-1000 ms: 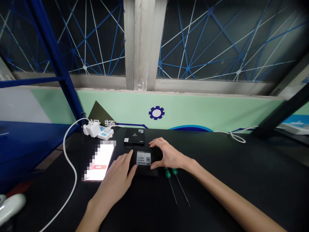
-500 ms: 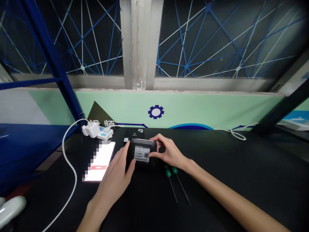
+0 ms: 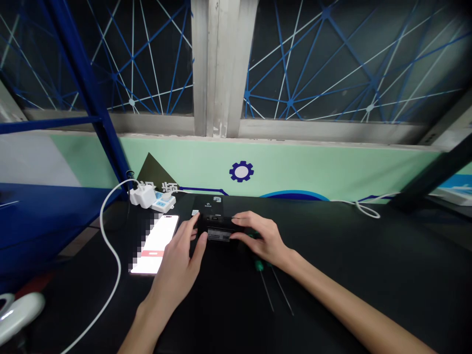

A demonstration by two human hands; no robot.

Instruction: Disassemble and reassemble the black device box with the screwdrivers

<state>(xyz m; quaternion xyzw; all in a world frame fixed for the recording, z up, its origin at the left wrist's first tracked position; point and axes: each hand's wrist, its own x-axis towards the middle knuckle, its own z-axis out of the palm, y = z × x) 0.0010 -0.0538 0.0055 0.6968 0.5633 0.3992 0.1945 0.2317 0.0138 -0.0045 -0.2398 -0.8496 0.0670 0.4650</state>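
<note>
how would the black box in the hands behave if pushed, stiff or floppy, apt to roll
Probably stiff: the black box shows no bend between the left hand and right hand. Its label looks flat, so it would likely slide, not roll.

Two hands, two black devices, two screwdrivers on show! One lit phone, one white power strip, one gear emblem too.

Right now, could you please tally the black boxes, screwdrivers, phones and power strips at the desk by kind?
Black boxes: 2, the held box and the flat box behind it
Screwdrivers: 2
Phone: 1
Power strip: 1
Total: 6
</note>
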